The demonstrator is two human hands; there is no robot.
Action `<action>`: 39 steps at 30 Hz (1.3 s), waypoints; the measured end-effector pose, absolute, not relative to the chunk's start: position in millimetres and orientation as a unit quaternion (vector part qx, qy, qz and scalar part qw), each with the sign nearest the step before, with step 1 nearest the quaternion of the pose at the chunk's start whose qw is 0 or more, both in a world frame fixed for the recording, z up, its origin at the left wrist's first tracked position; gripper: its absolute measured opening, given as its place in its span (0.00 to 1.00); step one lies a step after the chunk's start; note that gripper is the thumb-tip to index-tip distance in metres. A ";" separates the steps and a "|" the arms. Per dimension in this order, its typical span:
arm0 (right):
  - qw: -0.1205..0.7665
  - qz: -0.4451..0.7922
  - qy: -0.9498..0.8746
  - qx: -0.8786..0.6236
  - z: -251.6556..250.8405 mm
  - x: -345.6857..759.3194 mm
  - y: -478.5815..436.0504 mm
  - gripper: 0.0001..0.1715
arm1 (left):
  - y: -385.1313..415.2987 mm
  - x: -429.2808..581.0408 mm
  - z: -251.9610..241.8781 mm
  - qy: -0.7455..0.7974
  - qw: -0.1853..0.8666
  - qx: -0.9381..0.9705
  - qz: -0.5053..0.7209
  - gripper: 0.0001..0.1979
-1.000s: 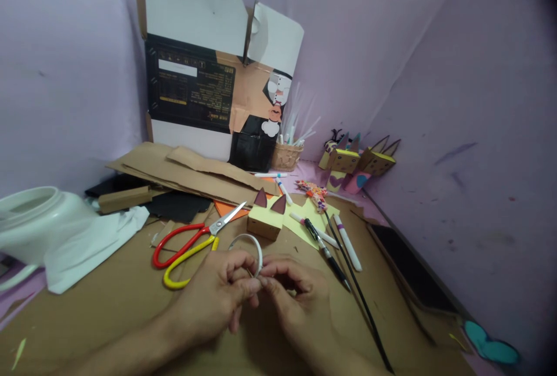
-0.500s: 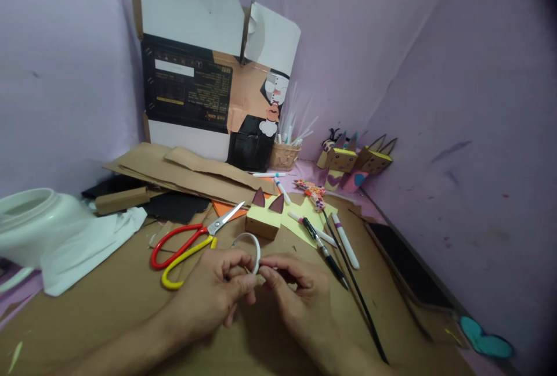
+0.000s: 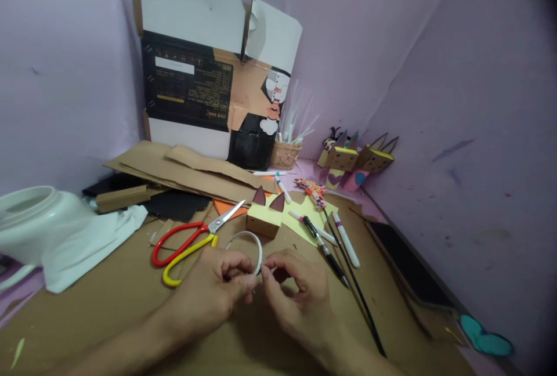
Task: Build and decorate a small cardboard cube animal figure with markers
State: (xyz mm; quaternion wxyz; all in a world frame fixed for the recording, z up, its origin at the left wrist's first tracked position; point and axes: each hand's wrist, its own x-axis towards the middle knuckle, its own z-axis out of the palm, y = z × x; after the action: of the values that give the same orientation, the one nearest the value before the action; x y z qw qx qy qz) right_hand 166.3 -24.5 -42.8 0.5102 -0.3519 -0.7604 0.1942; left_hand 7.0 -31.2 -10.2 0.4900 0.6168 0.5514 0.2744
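A thin white ring that looks like a roll of tape (image 3: 260, 251) stands on edge in the fingers of my left hand (image 3: 217, 283), thumb and fingers closed on its lower part. Against the ring's right side, the thumb and index fingertips of my right hand (image 3: 298, 292) are pinched together; anything tiny between them is too small to make out. Just beyond the ring sits a small cardboard box with a yellow top and brown pointed ears (image 3: 264, 219). Scissors with red and yellow handles (image 3: 187, 242) lie slightly spread beside my left hand.
Right of the hands lie a black pen (image 3: 324, 251), white markers (image 3: 346, 239) and a black stick (image 3: 357, 286). A white pot (image 3: 32, 225) is at left. Cardboard sheets (image 3: 183, 173), a marker basket (image 3: 286, 154) and eared cardboard figures (image 3: 343, 158) stand or lie behind.
My right hand has shifted its pinch slightly along the ring, and its fingers have drawn up. The ring sits a little higher and shows more of its loop. The other things stay put.
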 end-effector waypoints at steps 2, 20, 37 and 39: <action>0.507 0.193 -0.760 -0.357 -43.0 166.0 -24.4 0.05 | -31.0 6.8 -10.3 0.548 0.487 0.623 0.274 0.11; 0.463 0.362 -0.665 -0.462 -37.9 161.4 -21.8 0.05 | -30.4 4.9 -13.0 0.529 0.525 0.611 0.266 0.13; 0.437 0.434 -0.650 -0.445 -33.0 162.8 -17.3 0.03 | -29.2 -4.1 -4.1 0.543 0.352 0.726 0.232 0.08; 0.453 0.388 -0.684 -0.419 -33.3 162.7 -19.1 0.04 | -28.9 -7.1 -6.3 0.537 0.304 0.755 0.222 0.08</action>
State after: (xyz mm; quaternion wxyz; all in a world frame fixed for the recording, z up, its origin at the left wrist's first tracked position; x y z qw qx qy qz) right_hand 162.7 -19.1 -33.3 0.4534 -0.4191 -0.6842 0.3881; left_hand -7.1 -28.9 -6.3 0.3042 0.7551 0.5366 0.2220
